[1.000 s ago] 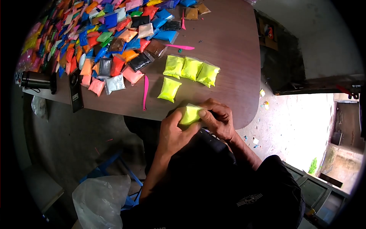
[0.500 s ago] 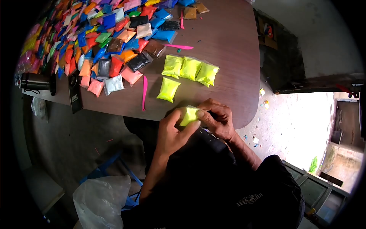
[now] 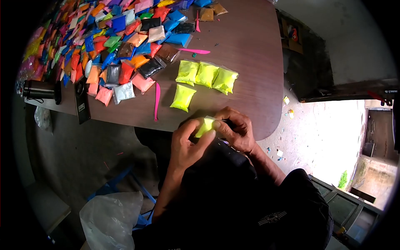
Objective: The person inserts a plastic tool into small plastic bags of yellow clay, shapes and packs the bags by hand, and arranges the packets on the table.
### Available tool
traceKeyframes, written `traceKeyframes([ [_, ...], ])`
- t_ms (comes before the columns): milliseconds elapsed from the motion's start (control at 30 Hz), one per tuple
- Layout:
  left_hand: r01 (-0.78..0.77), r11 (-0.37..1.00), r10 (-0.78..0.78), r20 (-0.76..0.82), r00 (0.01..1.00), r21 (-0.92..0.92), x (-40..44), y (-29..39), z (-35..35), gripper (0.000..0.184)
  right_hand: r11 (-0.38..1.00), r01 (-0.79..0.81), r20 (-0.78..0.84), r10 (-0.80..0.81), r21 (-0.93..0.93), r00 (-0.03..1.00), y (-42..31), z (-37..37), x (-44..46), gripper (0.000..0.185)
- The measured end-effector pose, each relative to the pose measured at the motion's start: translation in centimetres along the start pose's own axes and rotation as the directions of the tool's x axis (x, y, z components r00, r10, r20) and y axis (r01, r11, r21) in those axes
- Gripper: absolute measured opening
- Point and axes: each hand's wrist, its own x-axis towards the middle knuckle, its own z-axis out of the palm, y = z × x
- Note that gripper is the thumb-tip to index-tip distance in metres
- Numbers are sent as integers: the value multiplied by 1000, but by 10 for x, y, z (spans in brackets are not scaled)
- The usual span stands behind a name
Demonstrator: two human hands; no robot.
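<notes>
Over the last second, less of the yellow packet (image 3: 204, 127) has come to show between the hands, and its visible part looks narrower; whether it is folded or only turned cannot be told. Both hands remain closed on it at the near edge of the surface (image 3: 256, 79). The left hand (image 3: 183, 143) grips it from the left, with the thumb along its lower side; the right hand (image 3: 237, 131) pinches its right side under the thumb, other fingers curled. So the packet seems to be in the middle of handling, not yet set down, and the yellow packets on the surface keep their layout.

Counted, five yellow packets show: the one in the hands, a touching row of three yellow packets (image 3: 207, 75) toward the right edge, and a single yellow packet (image 3: 182, 98) between that row and the near edge. There are three pink tools: one pink tool (image 3: 157, 102) close to the near edge, a second (image 3: 195, 51) beside the pile, a third (image 3: 198, 21) toward the far edge. The pile of coloured packets (image 3: 125, 50) fills the far left corner, too many to count. One black cylinder (image 3: 39, 90) stands by the near left corner.
</notes>
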Motion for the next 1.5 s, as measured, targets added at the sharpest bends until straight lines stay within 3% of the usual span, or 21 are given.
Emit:
traceKeyframes([
  [67,126,992,-126,-3,992,-27,-1,0,-2,15,1000,-21,9,21,16,1000,-1,1,0,12],
  [167,144,988,-142,25,989,-56,-6,-9,-4,18,998,-29,9,30,-52,1000,-10,4,2,12],
  [400,104,995,-104,20,994,5,-5,-5,-1,16,997,10,25,-8,-77,1000,-2,3,1,11],
  [467,150,977,-161,-62,985,-152,-3,-2,5,14,998,2,17,-1,-55,1000,-2,2,1,11],
  [600,185,980,-184,10,983,-70,-8,-14,-4,15,998,-10,46,13,-65,999,-8,3,1,11],
  [767,122,970,-146,-102,984,-211,-9,-12,0,12,987,8,43,-1,-159,999,-8,5,2,13],
  [867,234,950,-246,-32,969,-206,-12,-15,-5,16,993,27,34,-23,-115,999,1,3,1,15],
  [967,196,967,-202,-21,979,-165,-7,-7,-3,16,998,25,60,-21,-64,998,1,0,2,16],
  [1167,183,971,-192,-46,980,-155,-11,-15,-5,17,987,18,66,-8,-160,998,-9,5,3,8],
  [1267,209,969,-215,-33,976,-132,-8,-8,-4,17,998,32,58,-29,-51,998,-4,4,2,9],
  [1333,197,970,-204,-38,978,-142,-3,0,1,15,999,-40,41,40,9,998,-5,3,1,10],
  [1500,219,971,-216,39,976,-94,-7,-8,-5,16,998,-65,35,66,-21,997,-8,4,1,11],
])
